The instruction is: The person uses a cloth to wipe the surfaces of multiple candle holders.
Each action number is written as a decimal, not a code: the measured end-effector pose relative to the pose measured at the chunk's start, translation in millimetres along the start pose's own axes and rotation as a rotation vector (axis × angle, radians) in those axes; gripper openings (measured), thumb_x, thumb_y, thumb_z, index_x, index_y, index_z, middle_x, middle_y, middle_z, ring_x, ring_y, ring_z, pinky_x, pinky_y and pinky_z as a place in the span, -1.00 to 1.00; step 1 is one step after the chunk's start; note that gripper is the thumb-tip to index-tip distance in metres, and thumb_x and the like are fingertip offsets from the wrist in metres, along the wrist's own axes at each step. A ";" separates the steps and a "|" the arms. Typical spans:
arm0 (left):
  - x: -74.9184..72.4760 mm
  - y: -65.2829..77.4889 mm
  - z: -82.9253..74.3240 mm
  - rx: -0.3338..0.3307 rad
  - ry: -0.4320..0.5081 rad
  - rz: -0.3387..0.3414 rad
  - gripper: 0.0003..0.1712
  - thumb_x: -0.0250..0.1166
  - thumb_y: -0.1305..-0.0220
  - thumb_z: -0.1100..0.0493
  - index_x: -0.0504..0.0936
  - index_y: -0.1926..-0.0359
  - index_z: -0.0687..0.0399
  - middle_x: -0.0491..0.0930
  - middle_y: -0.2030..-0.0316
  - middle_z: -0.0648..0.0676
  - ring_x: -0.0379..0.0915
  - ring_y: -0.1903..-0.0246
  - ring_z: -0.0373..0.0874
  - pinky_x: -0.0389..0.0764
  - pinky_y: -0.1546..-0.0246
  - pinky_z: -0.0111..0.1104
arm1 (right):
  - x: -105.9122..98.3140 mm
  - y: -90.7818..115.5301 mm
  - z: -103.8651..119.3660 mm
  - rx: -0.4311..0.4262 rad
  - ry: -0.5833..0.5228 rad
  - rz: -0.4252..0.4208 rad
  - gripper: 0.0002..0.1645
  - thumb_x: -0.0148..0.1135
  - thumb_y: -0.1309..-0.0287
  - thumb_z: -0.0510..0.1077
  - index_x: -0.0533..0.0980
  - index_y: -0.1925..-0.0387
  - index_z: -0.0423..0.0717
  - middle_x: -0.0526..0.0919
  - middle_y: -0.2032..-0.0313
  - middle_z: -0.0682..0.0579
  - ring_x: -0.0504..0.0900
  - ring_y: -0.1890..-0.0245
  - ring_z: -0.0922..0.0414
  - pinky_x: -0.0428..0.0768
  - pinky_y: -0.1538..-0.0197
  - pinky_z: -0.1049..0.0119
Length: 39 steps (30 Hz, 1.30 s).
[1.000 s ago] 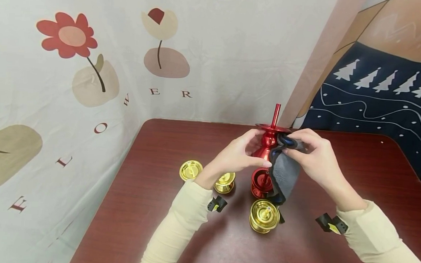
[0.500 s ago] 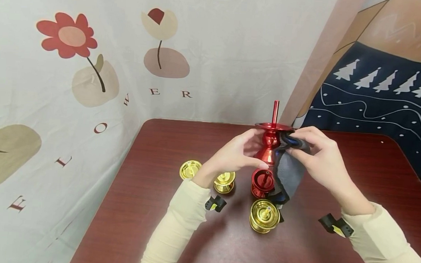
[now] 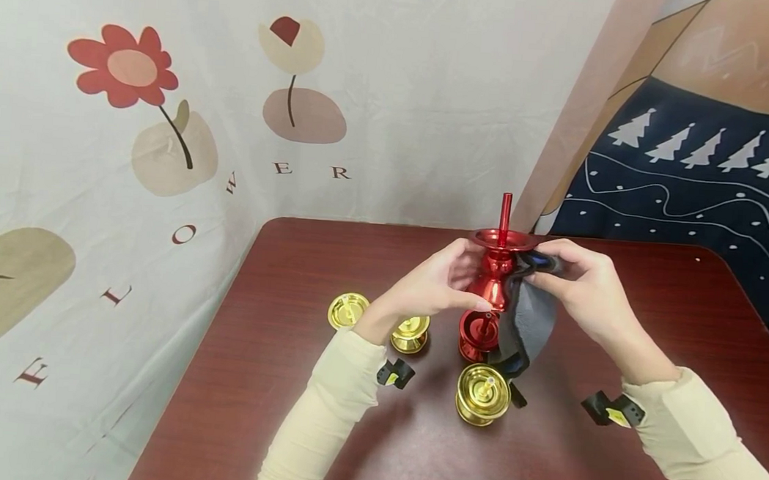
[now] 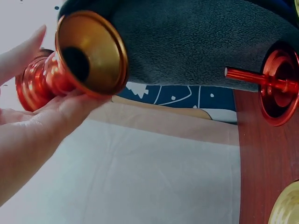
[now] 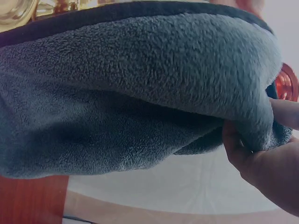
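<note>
The left hand (image 3: 431, 283) has thumb and fingers curled round a glossy red metal candle holder (image 3: 498, 264), which is lifted above the dark red, wood-grained worktop (image 3: 411, 447). It has a slim tube over a shallow round dish, a bulging stem and a flared base; the left wrist view shows that base hollow, with a golden-orange inside. The right hand (image 3: 586, 285) pinches a fold of grey cloth (image 3: 534, 319) between thumb and fingers. The cloth has a soft, plush nap and a dark border, and hangs just beside the holder's right side; whether they touch is hard to tell.

Below stand a matching red holder (image 3: 480, 335) and a polished gold holder (image 3: 483, 393), round-dished with a short central post. Two more gold holders (image 3: 409, 337) are near the left forearm.

Compared with half a second ago, the raised holder sits slightly lower and its dish tips more towards the head camera; the standing holders remain in place.
</note>
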<state>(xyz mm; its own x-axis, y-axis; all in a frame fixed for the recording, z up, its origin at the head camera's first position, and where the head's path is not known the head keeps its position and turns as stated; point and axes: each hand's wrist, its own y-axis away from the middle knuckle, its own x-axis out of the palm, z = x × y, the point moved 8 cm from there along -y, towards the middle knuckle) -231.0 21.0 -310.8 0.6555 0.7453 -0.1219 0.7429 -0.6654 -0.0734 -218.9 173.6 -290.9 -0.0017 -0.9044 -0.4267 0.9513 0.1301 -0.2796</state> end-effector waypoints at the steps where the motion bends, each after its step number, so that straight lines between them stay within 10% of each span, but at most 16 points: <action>1: 0.3 -0.6 0.3 0.003 -0.019 -0.003 -0.24 0.34 0.08 0.53 0.16 -0.14 0.34 0.38 -0.08 0.31 0.33 -0.11 -0.05 0.34 -0.10 -0.44 | 0.6 0.1 2.1 -0.015 0.003 -0.006 -0.69 0.33 0.05 -0.34 0.54 0.18 -0.29 0.56 0.29 0.14 0.55 0.32 0.28 0.52 0.22 0.57; 9: -1.1 -2.5 1.3 0.018 -0.205 -0.030 -0.10 0.47 0.17 0.38 0.21 -0.21 0.24 0.39 -0.10 0.15 0.36 -0.07 -0.14 0.38 -0.04 -0.48 | 5.0 5.5 23.6 -0.176 0.125 -0.091 -0.68 0.37 0.19 -0.47 0.60 0.28 -0.26 0.56 0.29 0.05 0.46 0.30 0.36 0.43 0.23 0.68; 15: -2.3 -2.2 0.1 0.023 -0.095 -0.016 -0.06 0.42 0.18 0.50 0.15 -0.25 0.24 0.38 -0.11 0.21 0.37 -0.07 -0.08 0.40 -0.04 -0.45 | 5.1 9.5 39.9 -0.288 0.135 -0.093 -0.65 0.34 0.25 -0.56 0.59 0.30 -0.31 0.54 0.27 -0.04 0.44 0.24 0.35 0.42 0.13 0.68; 21: -0.8 -1.2 0.2 0.013 0.080 -0.001 0.03 0.36 0.21 0.63 0.03 -0.27 0.23 0.31 -0.15 0.30 0.32 -0.12 -0.02 0.37 -0.08 -0.40 | 1.0 4.4 27.4 -0.195 0.074 -0.024 -0.66 0.33 0.16 -0.49 0.58 0.23 -0.29 0.55 0.25 0.09 0.47 0.22 0.30 0.47 0.18 0.61; 39: -10.8 -2.8 1.2 -0.058 0.066 -0.124 -0.32 0.28 -0.11 0.32 0.18 -0.22 0.18 0.53 0.11 0.22 0.54 0.21 -0.10 0.56 0.20 -0.31 | 4.8 4.9 15.2 -0.154 0.080 0.014 -0.69 0.32 0.14 -0.49 0.58 0.25 -0.27 0.54 0.26 0.11 0.49 0.26 0.31 0.49 0.22 0.60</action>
<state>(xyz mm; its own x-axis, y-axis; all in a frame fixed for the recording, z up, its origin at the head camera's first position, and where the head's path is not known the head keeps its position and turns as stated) -240.4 14.7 -310.5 0.5646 0.8239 -0.0504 0.8238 -0.5662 -0.0267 -209.6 163.7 -281.2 -0.0194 -0.8678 -0.4965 0.8930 0.2083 -0.3990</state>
